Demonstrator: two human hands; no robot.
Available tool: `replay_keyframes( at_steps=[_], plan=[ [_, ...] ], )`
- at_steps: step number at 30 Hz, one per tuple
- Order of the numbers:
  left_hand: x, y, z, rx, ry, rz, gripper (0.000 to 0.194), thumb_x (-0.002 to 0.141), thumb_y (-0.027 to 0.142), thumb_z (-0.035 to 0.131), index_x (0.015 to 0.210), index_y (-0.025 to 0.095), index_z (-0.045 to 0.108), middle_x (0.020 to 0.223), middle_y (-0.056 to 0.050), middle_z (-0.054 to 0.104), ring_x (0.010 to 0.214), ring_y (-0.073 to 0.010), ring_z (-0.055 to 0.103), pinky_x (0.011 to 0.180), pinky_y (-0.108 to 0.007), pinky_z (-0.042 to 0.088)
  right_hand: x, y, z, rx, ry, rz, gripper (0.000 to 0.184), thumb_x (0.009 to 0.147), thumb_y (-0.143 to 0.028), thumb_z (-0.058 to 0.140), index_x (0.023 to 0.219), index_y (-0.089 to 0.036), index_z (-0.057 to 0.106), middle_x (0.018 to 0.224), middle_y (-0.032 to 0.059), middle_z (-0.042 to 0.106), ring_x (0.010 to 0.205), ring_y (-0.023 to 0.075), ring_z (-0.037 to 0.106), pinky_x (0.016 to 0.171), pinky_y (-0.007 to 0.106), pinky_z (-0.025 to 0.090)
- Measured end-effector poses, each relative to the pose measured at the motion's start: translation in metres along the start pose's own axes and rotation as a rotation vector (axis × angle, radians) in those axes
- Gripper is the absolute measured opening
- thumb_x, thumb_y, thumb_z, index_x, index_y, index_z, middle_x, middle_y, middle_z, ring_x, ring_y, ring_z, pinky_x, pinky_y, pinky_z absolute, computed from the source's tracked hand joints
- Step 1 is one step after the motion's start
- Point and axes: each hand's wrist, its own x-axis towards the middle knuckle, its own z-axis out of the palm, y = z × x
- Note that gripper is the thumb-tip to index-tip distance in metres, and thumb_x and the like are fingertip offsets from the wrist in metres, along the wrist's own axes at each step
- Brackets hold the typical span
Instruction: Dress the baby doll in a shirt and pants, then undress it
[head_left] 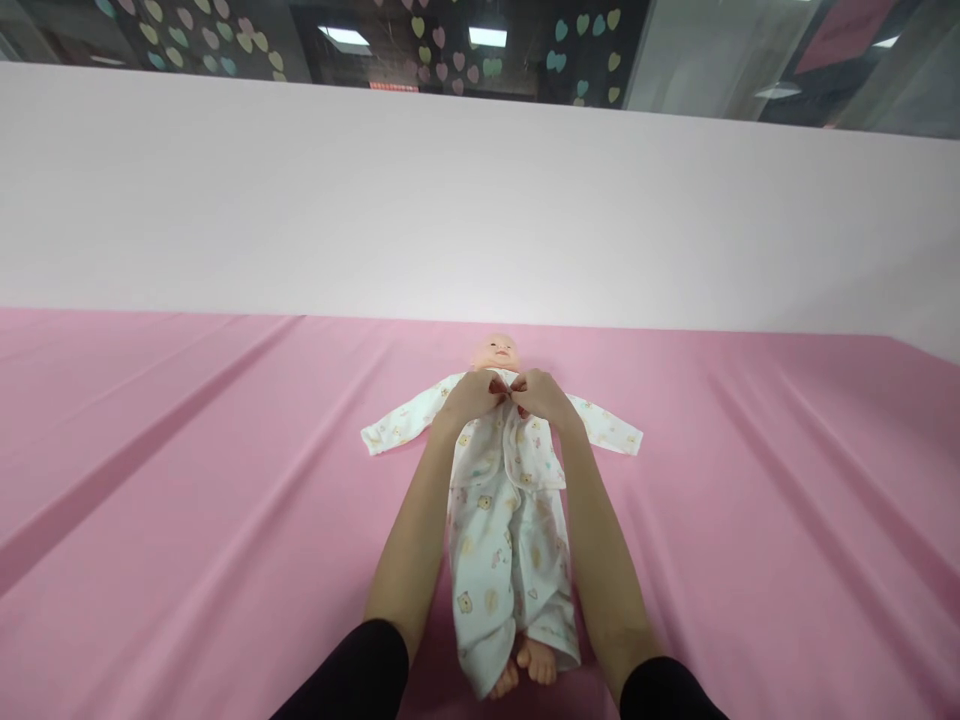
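A baby doll lies on its back, head away from me and bare feet toward me. It wears a white printed baby jacket with long sleeves spread to both sides, and matching pants. At the jacket's upper front, just below the doll's chin, my left hand pinches one side of the front opening. Close beside it, nearly touching, my right hand pinches the other side. Below my hands the two front edges hang slightly apart. Any fastener between my fingertips is too small to make out.
A pink sheet with long creases covers the surface under the doll. Behind it rises a plain white wall panel. Above the panel, dark glass carries heart-shaped paper stickers and reflected ceiling lights.
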Motion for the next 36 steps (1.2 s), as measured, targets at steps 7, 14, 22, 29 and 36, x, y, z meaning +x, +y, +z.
replay_keyframes(
  at_steps=[7,14,22,29,36],
  plan=[
    [0.002,-0.006,-0.001,-0.181,-0.04,0.002,0.012,0.071,0.02,0.057,0.075,0.017,0.067,0.075,-0.002,0.068,0.07,-0.0163,0.062,0.06,-0.023,0.047,0.0,0.009,-0.009,0.27,-0.125,-0.009,0.015,0.07,-0.006,0.049,0.06,-0.013,0.059,0.059,0.0045,0.065,0.052,0.0165,0.063,0.047,0.021,0.048],
    [0.003,-0.009,0.001,-0.24,-0.038,-0.073,0.017,0.069,0.015,0.055,0.085,0.016,0.063,0.069,-0.002,0.067,0.053,-0.0125,0.057,0.052,-0.022,0.045,0.003,0.002,0.0,0.025,-0.03,-0.009,0.023,0.064,0.002,0.042,0.059,-0.014,0.058,0.05,0.0033,0.061,0.045,0.016,0.059,0.048,0.023,0.047],
    [-0.003,0.011,-0.001,-0.062,0.089,-0.121,0.038,0.071,0.017,0.053,0.109,0.018,0.053,0.063,-0.002,0.064,0.056,-0.017,0.059,0.055,-0.025,0.044,-0.001,-0.01,0.003,-0.192,0.041,-0.022,0.016,0.064,-0.002,0.051,0.058,-0.015,0.06,0.047,0.0043,0.059,0.048,0.0174,0.058,0.054,0.025,0.044],
    [-0.006,0.006,-0.005,-0.174,-0.026,-0.077,0.055,0.065,0.004,0.045,0.117,0.022,0.045,0.075,-0.001,0.067,0.054,-0.0138,0.058,0.052,-0.022,0.044,0.001,-0.004,0.001,-0.08,0.019,0.005,0.017,0.064,-0.001,0.052,0.061,-0.015,0.061,0.048,0.002,0.06,0.045,0.0153,0.057,0.054,0.025,0.045],
    [-0.002,0.004,0.003,-0.197,-0.032,-0.018,0.047,0.065,0.003,0.047,0.109,0.019,0.047,0.071,0.001,0.063,0.047,-0.0092,0.052,0.045,-0.018,0.039,-0.001,-0.007,0.002,0.105,0.008,0.1,0.027,0.076,-0.013,0.048,0.049,-0.015,0.052,0.045,0.0044,0.057,0.037,0.014,0.053,0.046,0.025,0.045]
  ],
)
